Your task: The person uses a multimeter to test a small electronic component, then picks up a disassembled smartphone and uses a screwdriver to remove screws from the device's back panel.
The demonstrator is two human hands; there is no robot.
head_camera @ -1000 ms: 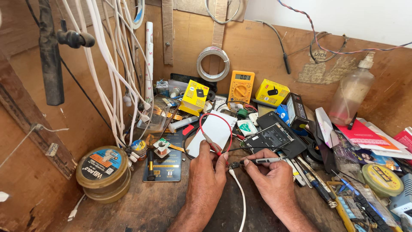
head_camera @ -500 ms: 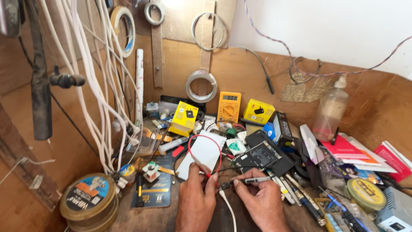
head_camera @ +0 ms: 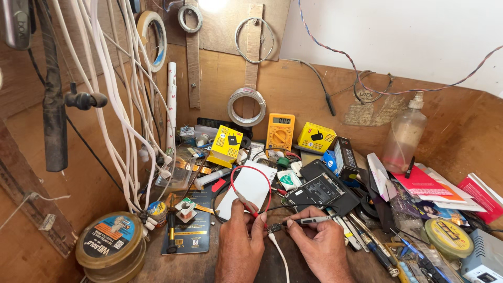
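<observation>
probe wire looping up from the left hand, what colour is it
Red; the probe wire shows best in the head view, arching over a white sheet.

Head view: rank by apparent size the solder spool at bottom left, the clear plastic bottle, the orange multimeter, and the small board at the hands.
1. solder spool, though it lies nearest the camera
2. clear plastic bottle
3. orange multimeter
4. small board, between left hand and right hand

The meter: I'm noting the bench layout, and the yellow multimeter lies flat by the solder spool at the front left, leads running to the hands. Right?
Not quite. The head view shows the yellow multimeter standing at the back against the wooden wall, between two yellow boxes, far from the solder spool. The left hand holds a red probe.
</observation>
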